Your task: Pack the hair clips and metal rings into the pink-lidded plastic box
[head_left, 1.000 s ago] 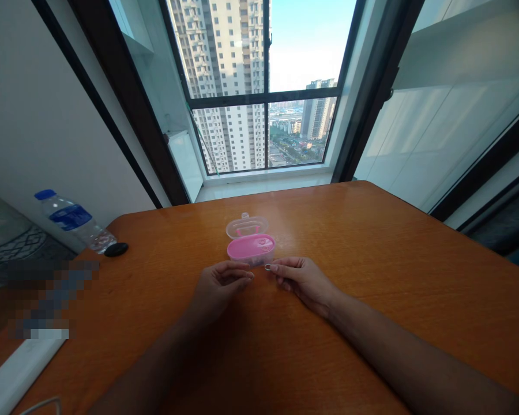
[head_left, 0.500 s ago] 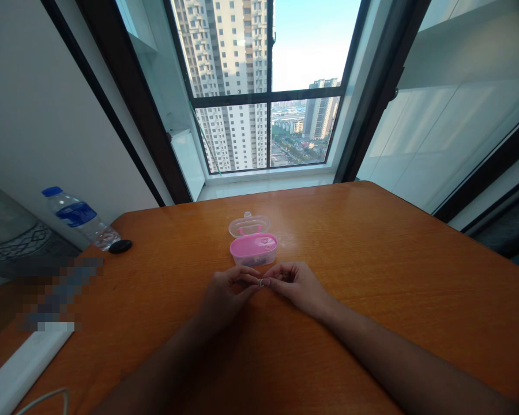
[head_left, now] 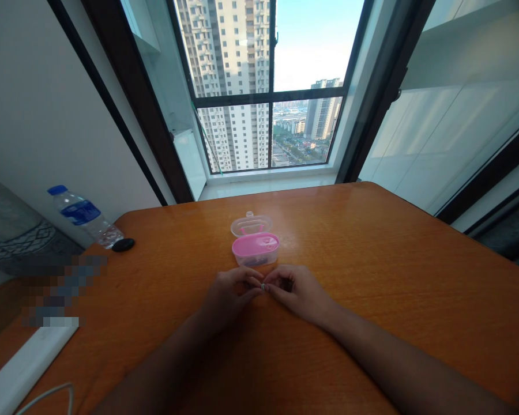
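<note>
Left hand [head_left: 229,294] and right hand [head_left: 296,291] close together, each grip a narrow pinch, fingertips [head_left: 256,282] meeting on a small metal ring [head_left: 263,286] over the orange wooden worktop [head_left: 372,300]: likely light, stiff, slippery, best held by its rim. Beyond, a pink plastic box [head_left: 255,249] with open clear lid [head_left: 251,226], then a water bottle [head_left: 84,216].

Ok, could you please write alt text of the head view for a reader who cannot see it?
The left hand and right hand hold a small metal ring above a wooden table near an open pink plastic box. High-rise towers show through a window beyond.
</note>
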Tool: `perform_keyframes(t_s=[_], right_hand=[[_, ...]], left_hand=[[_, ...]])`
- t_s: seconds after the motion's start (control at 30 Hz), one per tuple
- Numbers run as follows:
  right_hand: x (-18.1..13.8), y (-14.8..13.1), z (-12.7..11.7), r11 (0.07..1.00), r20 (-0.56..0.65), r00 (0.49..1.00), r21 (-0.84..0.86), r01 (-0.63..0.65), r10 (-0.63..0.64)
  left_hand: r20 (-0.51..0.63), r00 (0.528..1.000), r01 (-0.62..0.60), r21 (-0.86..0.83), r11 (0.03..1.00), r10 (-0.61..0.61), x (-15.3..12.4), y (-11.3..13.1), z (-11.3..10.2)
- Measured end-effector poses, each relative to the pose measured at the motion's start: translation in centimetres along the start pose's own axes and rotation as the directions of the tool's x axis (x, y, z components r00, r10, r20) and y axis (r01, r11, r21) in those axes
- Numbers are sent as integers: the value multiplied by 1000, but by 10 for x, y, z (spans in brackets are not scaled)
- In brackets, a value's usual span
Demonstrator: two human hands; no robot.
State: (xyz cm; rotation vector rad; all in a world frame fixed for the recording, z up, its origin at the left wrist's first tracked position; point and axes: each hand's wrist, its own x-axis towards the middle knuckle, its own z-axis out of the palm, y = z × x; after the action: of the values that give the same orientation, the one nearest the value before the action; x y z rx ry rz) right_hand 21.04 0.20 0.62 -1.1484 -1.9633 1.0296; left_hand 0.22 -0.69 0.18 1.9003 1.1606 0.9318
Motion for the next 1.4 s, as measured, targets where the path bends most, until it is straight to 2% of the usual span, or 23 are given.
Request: perform_keyframes(t_s=[0.1, 0.2, 0.3, 0.43, 0.53, 0.63, 0.83, 0.93, 1.0, 1.1, 1.23, 1.33, 1.4], right_hand=[[-1, -5, -4, 987, -29, 995, -131, 90, -94], [2, -13, -15, 950, -86, 980, -275, 149, -178], [16, -23, -28, 889, -117, 966, -429, 161, -231], [50, -36, -39, 747, -37, 974, -649, 146, -223], [76, -43, -38, 598, 43, 989, -793, 122, -144], [92, -46, -32, 545, 81, 991, -829, 128, -110], [92, -59, -31, 507, 123, 985, -845, 167, -120], [81, -73, -30, 509, 119, 981, -841, 183, -155], [68, -82, -24, 550, 114, 970, -806, 218, -217], [45, -87, -3, 629, 149, 956, -725, 281, -255], [18, -76, 34, 709, 247, 942, -622, 333, -226], [7, -67, 58, 722, 334, 922, -587, 367, -197], [5, -64, 69, 733, 348, 920, -576, 363, -182]], left_hand=[[31, 998, -55, 125, 991, 51, 0, -2, -6], [54, 990, -139, 366, 920, 128, 2, -7, -22], [-8, 992, -101, 535, 839, 124, 3, -12, -42], [-136, 991, 88, 653, 753, 2, 7, -21, -66], [-110, 983, 182, 698, 693, -147, 10, -28, -79], [-86, 963, 238, 711, 661, -255, 11, -36, -88], [-66, 960, 240, 701, 672, -274, 8, -38, -101], [37, 958, 201, 626, 754, -286, 5, -29, -103], [130, 950, 174, 539, 824, -285, 3, -23, -101], [249, 922, 172, 421, 891, -296, 0, -16, -97], [383, 863, 199, 343, 918, -330, -1, -13, -91], [451, 819, 215, 331, 919, -354, -1, -14, -89], [477, 806, 199, 339, 920, -350, -2, -15, -89]])
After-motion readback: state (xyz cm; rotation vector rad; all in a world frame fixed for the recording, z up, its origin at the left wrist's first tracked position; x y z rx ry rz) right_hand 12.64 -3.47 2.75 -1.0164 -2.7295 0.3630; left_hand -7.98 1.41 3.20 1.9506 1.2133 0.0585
